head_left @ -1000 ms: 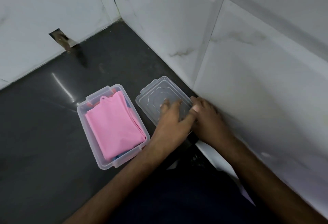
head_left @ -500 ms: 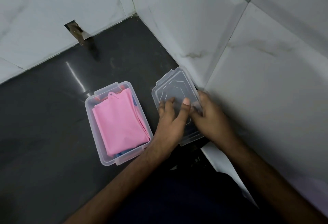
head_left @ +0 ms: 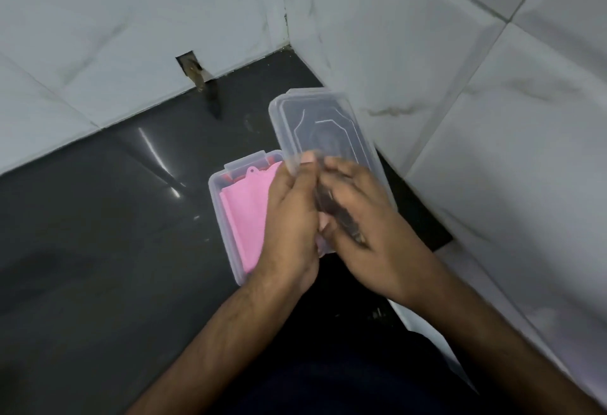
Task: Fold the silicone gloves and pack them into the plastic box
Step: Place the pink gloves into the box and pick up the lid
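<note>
The left hand (head_left: pixel 289 217) and right hand (head_left: pixel 364 234) both grip the near end of a clear rectangular plastic lid (head_left: pixel 322 138), thumbs on top and fingers curled beneath, holding it tilted above the dark glossy floor (head_left: pixel 98 234). Just beside and partly under them sits the clear plastic box (head_left: pixel 223 214), open, with folded pink silicone gloves (head_left: pixel 246 214) inside, near the white marbled wall tiles (head_left: pixel 460 69).

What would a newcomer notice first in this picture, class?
Both hands, left hand and right hand, hold a clear plastic lid tilted up at the centre. Beneath and left of it, an open plastic box on the dark floor holds a folded pink glove. White marble-look tiles line the walls.
</note>
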